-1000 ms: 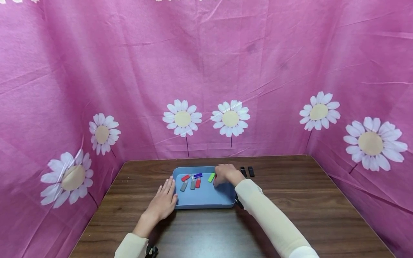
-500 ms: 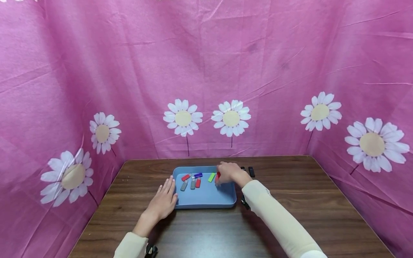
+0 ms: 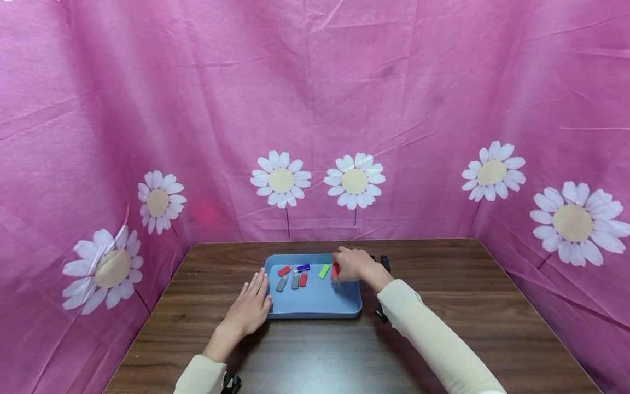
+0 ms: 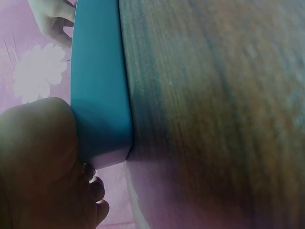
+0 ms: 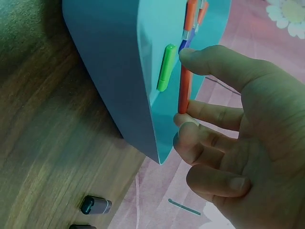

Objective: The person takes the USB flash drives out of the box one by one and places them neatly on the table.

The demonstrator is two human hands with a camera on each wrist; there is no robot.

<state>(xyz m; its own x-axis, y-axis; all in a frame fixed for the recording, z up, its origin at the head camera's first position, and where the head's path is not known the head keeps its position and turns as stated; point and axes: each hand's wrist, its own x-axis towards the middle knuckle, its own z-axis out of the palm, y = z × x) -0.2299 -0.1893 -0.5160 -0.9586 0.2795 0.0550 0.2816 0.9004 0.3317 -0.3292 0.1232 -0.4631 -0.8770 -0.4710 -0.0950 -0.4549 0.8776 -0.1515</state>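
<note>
Pinching a red USB stick (image 5: 184, 90) between thumb and fingertips at centre frame, the right hand (image 3: 351, 266) hovers over the blue tray (image 3: 315, 303); the left hand (image 3: 249, 307), fingers straight together, presses the tray's left wall.

A: That blue tray (image 3: 315, 306) under the left hand (image 3: 250, 309) looks like smooth plastic with a soft matt sheen, no real glare on the wall in the left wrist view.

B: Yep, and the red stick (image 5: 185, 89) pinched by the right hand (image 3: 353, 266) is plastic too, a bit glossier. Same for the green one (image 5: 165, 67) just beside it.

A: The table (image 3: 467, 306) all around both hands is dark wood grain, smooth, probably laminate, can't tell for sure.

B: The black pieces (image 5: 95, 205) past the right hand look like shiny plastic. The pink backdrop (image 3: 197, 109) behind is thin creased cloth, matt, daisies printed on it.
</note>
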